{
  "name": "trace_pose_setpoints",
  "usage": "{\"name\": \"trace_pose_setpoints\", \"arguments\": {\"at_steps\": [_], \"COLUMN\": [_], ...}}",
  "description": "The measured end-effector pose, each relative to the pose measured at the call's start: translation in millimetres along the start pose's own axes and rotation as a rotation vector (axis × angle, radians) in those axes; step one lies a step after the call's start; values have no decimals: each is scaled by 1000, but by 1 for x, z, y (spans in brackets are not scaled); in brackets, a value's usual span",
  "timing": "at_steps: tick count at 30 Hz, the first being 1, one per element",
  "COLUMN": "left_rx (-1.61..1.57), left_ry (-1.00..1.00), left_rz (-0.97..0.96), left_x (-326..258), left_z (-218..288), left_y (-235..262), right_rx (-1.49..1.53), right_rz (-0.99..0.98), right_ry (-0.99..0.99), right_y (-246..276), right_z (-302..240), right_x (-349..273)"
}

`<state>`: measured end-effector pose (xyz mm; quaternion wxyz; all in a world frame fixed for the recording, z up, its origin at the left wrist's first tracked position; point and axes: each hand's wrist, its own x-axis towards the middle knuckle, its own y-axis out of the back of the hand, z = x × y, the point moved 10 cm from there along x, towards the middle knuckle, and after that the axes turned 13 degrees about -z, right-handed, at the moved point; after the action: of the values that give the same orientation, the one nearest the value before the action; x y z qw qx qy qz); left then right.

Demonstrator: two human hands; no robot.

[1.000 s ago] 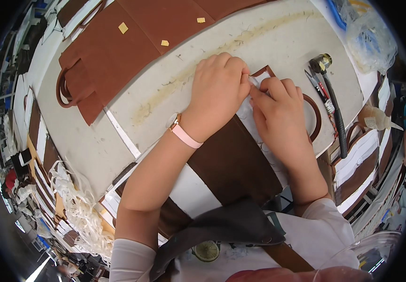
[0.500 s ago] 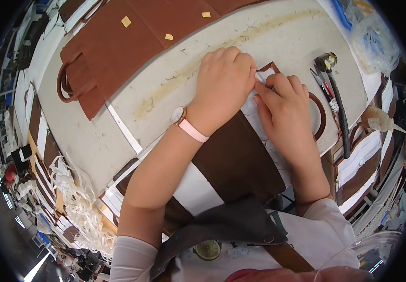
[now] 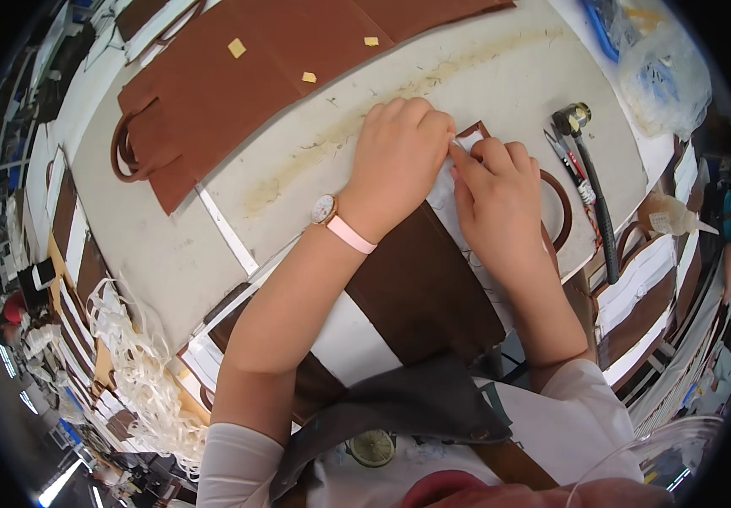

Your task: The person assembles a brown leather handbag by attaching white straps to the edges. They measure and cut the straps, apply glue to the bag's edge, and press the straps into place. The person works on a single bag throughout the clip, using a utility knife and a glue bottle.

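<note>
A bag panel, dark brown (image 3: 429,284) with a white band (image 3: 357,340), lies in front of me. A white-faced edge with a brown corner (image 3: 472,129) shows at its far end. My left hand (image 3: 403,165), its wrist wearing a pink-strapped watch (image 3: 324,208), is closed over this edge. My right hand (image 3: 501,190) pinches right beside it, the fingertips of both hands meeting. Whatever sits between the fingers is too small and covered to name. A curved brown handle (image 3: 564,207) sticks out to the right of my right hand.
A larger brown bag piece (image 3: 255,76) with a handle and small yellow tabs lies at the far left. A black-handled hammer (image 3: 600,195) and pointed tools (image 3: 570,161) lie on the right. White strips (image 3: 141,372) hang at left; a clear plastic bag (image 3: 666,80) sits far right.
Both hands stay together at the panel edge, fingers pinched. My right hand has shifted slightly left and its fingers are more curled. The whole view has turned a little.
</note>
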<state>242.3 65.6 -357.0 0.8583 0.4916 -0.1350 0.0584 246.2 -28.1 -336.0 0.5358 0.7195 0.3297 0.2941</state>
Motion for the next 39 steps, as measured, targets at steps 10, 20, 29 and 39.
{"name": "trace_pose_setpoints", "arguments": {"at_steps": [10,20,29,39], "left_rx": [157,288,357,321], "left_ry": [44,641,822,835], "left_rz": [-99,-115,-89,-98], "left_x": [-136,-348,-386,-395], "left_z": [37,19,-3,-8], "left_y": [81,164,179,161], "right_rx": [-21,-199,126,136], "right_rz": [101,126,-502,-353], "right_ry": [-15,178,608,1216], "right_y": [-4,-3,-38,-92], "right_z": [13,-7,-219,-406], "right_x": [1,-2,-17,-22]}}
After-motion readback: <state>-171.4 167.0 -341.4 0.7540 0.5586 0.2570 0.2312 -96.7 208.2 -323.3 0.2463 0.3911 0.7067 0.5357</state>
